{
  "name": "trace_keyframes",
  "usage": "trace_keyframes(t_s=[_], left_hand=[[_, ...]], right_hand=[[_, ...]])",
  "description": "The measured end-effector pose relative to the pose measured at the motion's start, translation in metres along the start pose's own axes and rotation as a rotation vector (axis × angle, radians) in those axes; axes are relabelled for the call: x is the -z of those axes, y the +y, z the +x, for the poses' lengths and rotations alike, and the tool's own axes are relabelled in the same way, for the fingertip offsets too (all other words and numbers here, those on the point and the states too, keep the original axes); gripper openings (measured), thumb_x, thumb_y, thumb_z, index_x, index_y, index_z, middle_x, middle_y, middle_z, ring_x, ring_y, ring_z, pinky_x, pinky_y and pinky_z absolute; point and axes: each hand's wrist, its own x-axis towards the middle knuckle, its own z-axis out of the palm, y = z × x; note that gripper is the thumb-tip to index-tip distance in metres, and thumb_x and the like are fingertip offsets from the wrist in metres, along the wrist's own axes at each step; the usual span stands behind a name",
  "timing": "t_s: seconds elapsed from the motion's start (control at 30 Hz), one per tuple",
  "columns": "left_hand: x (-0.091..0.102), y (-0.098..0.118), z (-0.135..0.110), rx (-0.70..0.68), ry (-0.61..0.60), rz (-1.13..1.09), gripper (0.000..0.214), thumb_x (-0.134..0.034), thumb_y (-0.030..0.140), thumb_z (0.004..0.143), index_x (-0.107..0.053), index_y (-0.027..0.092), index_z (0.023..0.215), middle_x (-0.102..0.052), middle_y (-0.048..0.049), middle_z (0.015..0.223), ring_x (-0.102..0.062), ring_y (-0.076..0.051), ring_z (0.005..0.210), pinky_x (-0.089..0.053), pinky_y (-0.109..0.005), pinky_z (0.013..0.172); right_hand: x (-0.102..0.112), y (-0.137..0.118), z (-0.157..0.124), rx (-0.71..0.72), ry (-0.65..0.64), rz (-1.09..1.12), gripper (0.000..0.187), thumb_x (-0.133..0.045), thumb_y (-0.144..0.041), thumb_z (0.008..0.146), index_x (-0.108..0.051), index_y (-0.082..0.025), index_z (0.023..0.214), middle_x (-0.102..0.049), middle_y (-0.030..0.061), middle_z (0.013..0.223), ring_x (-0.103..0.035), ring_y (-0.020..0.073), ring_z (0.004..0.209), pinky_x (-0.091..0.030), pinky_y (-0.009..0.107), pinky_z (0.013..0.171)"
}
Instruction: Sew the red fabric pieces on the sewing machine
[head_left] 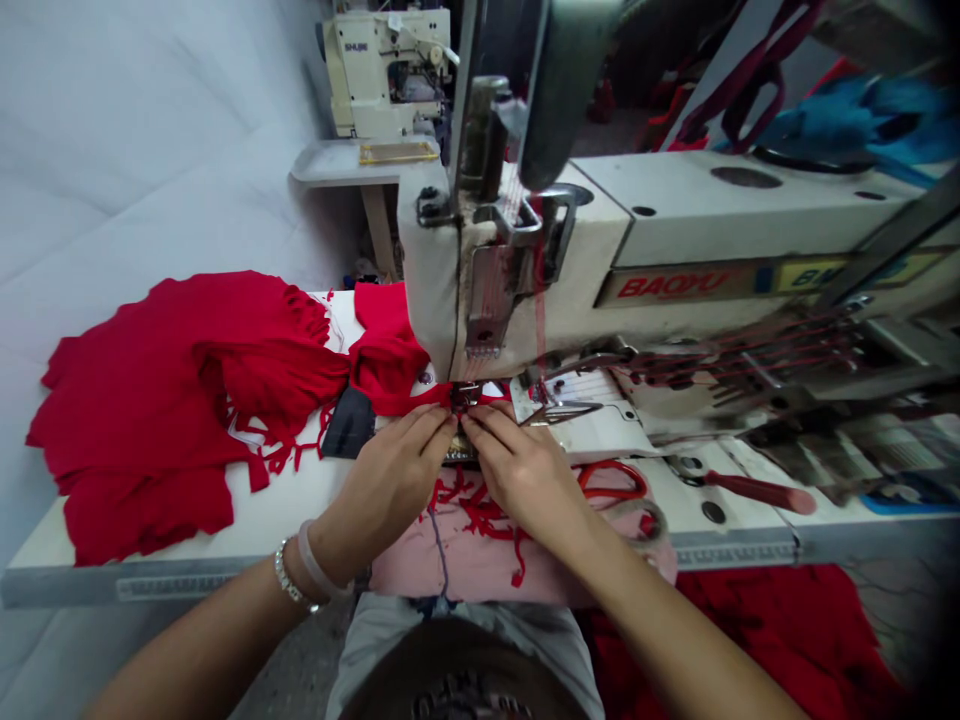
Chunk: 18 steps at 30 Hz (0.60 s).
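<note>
My left hand and my right hand meet at the front of the white Baoyu sewing machine, their fingertips pinching a narrow band of red knit fabric just below the presser foot. The needle area is hidden by the fingers and cloth. A large heap of red knit fabric lies on the white table to my left, joined to the band by a red fold. Beaded and pale bangles circle my left wrist.
Red scraps lie on a pink cloth below my hands. Nearby are a red-handled tool and red scissor loops. A black fabric piece sits left of my hands. Another sewing machine stands behind, and red cloth lies on the floor.
</note>
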Motion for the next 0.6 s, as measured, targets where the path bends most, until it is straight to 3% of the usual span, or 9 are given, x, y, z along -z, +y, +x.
trace_keyframes(t_s=[0.1,0.2,0.3,0.37,0.43,0.5,0.57,0.6], left_hand=[[-0.001,0.012,0.002,0.038,0.000,0.043,0.033,-0.038,0.006,0.094,-0.055,0.001,0.122,-0.063,-0.0190,0.119,-0.063,-0.027,0.110,-0.056,-0.039,0.095],[-0.001,0.027,0.003,0.129,-0.066,0.046,0.027,-0.038,0.007,0.096,-0.056,0.004,0.116,-0.062,-0.0172,0.112,-0.064,-0.025,0.102,-0.057,-0.038,0.089],[0.004,0.015,0.004,0.190,-0.086,-0.089,0.020,-0.040,0.011,0.097,-0.056,0.010,0.109,-0.059,-0.0132,0.110,-0.062,-0.021,0.099,-0.057,-0.033,0.084],[0.013,-0.023,0.003,0.218,0.012,-0.146,0.018,-0.042,0.015,0.098,-0.056,0.011,0.108,-0.058,-0.0128,0.112,-0.060,-0.020,0.105,-0.055,-0.033,0.089],[0.028,-0.084,-0.001,0.315,0.117,-0.099,0.020,-0.044,0.016,0.098,-0.058,0.009,0.111,-0.058,-0.0139,0.114,-0.058,-0.021,0.110,-0.050,-0.036,0.098],[0.044,-0.159,-0.010,0.498,0.090,-0.007,0.025,-0.042,0.014,0.099,-0.056,0.005,0.117,-0.058,-0.0152,0.120,-0.055,-0.023,0.119,-0.044,-0.039,0.106],[0.055,-0.227,-0.022,0.711,0.018,0.082,0.039,-0.036,0.026,0.103,-0.048,-0.003,0.126,-0.052,-0.0163,0.133,-0.044,-0.025,0.132,-0.034,-0.042,0.113],[0.058,-0.254,-0.029,0.746,-0.014,0.079,0.048,-0.032,0.032,0.104,-0.043,-0.009,0.126,-0.050,-0.0170,0.136,-0.038,-0.027,0.135,-0.028,-0.046,0.114]], right_hand=[[0.001,-0.003,0.003,0.097,0.024,-0.055,0.028,-0.048,-0.005,0.089,-0.068,-0.001,0.108,-0.068,0.0189,0.107,-0.059,0.0262,0.102,-0.055,0.038,0.083],[0.002,-0.001,0.004,0.190,0.034,-0.061,0.024,-0.047,-0.004,0.090,-0.069,-0.003,0.099,-0.068,0.0198,0.104,-0.061,0.0250,0.100,-0.055,0.038,0.085],[0.005,0.012,-0.003,0.197,0.051,0.006,0.023,-0.048,-0.007,0.090,-0.066,-0.009,0.105,-0.068,0.0162,0.108,-0.064,0.0220,0.099,-0.055,0.035,0.082],[0.009,0.029,-0.010,0.141,0.050,0.036,0.025,-0.051,-0.012,0.091,-0.063,-0.012,0.113,-0.069,0.0141,0.107,-0.064,0.0222,0.096,-0.056,0.036,0.079],[0.014,0.048,-0.015,0.109,0.041,-0.019,0.025,-0.051,-0.018,0.092,-0.063,-0.013,0.114,-0.069,0.0165,0.106,-0.064,0.0265,0.094,-0.054,0.042,0.077],[0.019,0.066,-0.018,0.129,0.046,-0.112,0.022,-0.051,-0.024,0.094,-0.067,-0.014,0.104,-0.069,0.0200,0.099,-0.064,0.0285,0.089,-0.052,0.044,0.075],[0.021,0.080,-0.017,0.140,0.075,-0.147,0.028,-0.050,-0.032,0.096,-0.070,-0.014,0.090,-0.068,0.0199,0.085,-0.064,0.0261,0.081,-0.049,0.041,0.069],[0.020,0.084,-0.016,0.116,0.090,-0.133,0.032,-0.049,-0.036,0.096,-0.071,-0.015,0.083,-0.066,0.0185,0.079,-0.064,0.0240,0.076,-0.048,0.039,0.066]])
